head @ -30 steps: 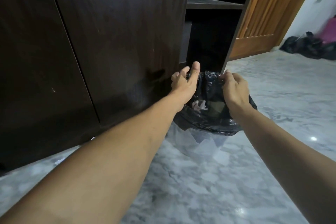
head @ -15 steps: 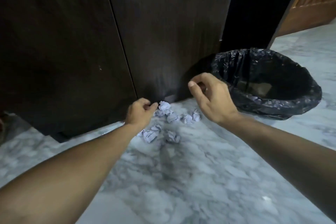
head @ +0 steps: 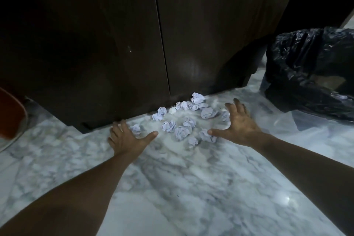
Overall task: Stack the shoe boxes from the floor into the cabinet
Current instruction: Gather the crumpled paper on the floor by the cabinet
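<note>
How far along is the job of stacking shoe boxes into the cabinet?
Nothing looks done: no shoe boxes are in view and the cabinet doors here are closed. Both hands, left hand and right hand, are spread open around crumpled paper balls on the floor, beside a black bin bag. All stacking remains.

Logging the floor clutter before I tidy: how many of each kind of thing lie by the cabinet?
Crumpled paper balls: about 14, some clumped
Black bin bag: 1
Clear plastic sheet: 1
Total: about 16
</note>
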`<state>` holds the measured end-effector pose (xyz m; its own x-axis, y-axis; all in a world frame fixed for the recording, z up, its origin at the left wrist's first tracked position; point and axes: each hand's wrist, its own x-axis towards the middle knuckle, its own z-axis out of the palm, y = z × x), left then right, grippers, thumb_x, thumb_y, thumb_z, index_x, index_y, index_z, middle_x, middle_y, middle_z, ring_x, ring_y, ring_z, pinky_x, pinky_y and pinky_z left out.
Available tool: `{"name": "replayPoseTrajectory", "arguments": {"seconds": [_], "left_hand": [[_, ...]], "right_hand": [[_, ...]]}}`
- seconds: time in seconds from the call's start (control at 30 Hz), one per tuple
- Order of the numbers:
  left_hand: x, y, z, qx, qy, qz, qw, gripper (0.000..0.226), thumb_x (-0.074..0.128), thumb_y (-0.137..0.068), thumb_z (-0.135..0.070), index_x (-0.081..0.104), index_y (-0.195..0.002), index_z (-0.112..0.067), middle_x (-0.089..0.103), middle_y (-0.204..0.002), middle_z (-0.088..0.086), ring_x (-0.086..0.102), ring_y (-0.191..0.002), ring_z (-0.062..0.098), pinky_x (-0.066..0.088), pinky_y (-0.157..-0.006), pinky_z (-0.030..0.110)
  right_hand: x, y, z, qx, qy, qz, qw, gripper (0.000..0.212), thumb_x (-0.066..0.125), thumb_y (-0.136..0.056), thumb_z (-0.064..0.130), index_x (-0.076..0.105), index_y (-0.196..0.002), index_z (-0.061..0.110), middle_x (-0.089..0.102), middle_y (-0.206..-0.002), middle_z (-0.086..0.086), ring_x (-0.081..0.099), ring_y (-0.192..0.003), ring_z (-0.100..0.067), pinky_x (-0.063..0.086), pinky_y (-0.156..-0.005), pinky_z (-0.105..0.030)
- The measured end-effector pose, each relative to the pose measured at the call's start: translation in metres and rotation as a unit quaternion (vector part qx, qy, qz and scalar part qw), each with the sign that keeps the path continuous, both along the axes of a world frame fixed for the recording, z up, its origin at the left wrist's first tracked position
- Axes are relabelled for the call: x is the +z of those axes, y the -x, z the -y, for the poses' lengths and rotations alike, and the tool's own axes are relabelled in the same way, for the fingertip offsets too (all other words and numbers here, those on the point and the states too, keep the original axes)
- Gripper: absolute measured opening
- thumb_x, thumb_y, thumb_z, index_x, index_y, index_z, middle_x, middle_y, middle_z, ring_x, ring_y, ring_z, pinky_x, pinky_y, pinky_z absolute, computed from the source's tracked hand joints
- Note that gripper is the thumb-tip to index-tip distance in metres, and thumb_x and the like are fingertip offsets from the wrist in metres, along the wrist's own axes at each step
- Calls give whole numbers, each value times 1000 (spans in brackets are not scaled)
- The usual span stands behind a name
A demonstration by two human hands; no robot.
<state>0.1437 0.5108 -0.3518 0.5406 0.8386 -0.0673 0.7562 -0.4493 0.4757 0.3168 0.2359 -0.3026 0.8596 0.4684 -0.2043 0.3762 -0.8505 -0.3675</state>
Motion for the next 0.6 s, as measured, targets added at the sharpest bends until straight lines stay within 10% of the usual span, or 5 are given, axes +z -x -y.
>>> {"name": "replayPoseTrajectory", "arguments": {"seconds": [0.27,0.6], "left_hand": [[-20,-14,20,-163,25,27,986,136,73,-48,-78,11,-152,-18,7,-160,9,-1,-148,22,7,-121,40],[-20,-52,46,-300,-61,19,952,100,42,-60,-88,29,-148,-41,4,-160,9,8,-145,31,14,-116,48]], "right_hand": [[-31,-20,-4,-10,13,-48,999,140,63,-36,90,3,-152,39,-13,-162,0,-13,-149,-29,10,-115,-57],[-39,-10,-23,76,-43,26,996,96,66,-40,80,37,-124,42,31,-131,3,40,-121,-23,37,-103,-43]]}}
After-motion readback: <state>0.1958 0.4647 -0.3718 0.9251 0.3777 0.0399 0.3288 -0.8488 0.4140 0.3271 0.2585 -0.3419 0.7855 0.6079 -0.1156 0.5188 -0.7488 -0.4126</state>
